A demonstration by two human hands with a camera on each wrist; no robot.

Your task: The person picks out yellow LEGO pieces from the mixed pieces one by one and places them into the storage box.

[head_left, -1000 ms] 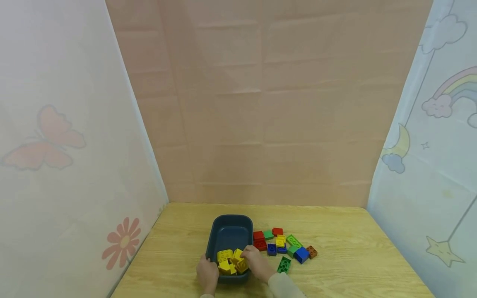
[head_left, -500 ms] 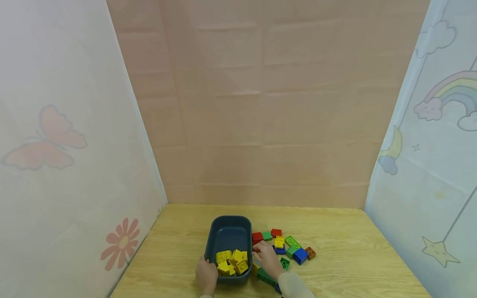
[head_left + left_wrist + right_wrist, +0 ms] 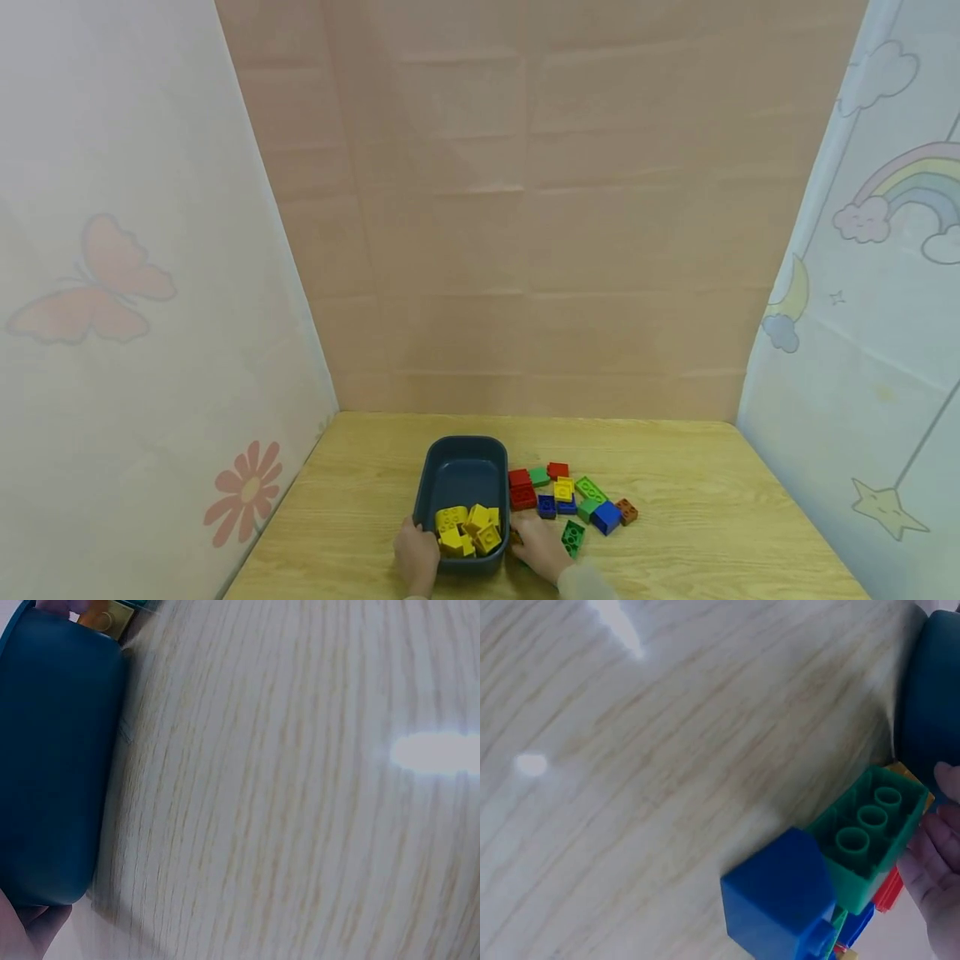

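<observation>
My left hand [image 3: 417, 553] grips the left side of a dark blue tray [image 3: 462, 442], its thumb on the rim. Several yellow bricks [image 3: 452, 517] lie piled in the tray's near half. Just outside its right wall, my right hand [image 3: 538, 547] is low at the table, thumb and fingers on a yellow brick [image 3: 909, 774] mostly hidden by the hand. Beside those fingers, a green brick [image 3: 871, 817] lies with its hollow underside up, and a blue brick [image 3: 780, 892] is near it. In the left wrist view, the yellow brick [image 3: 106, 618] shows by the tray corner.
Right of the tray lie red bricks [image 3: 522, 497], a yellow brick [image 3: 564, 489] over blue, a lime brick [image 3: 591, 489], a blue brick [image 3: 607, 517], an orange-brown brick [image 3: 627, 510] and a green brick [image 3: 573, 537]. Fabric walls surround the wooden table [image 3: 697, 500].
My right hand has left the tray's near right rim, swung right over the loose bricks, then come down and nearer to the yellow brick beside the tray. The left hand stays on the tray.
</observation>
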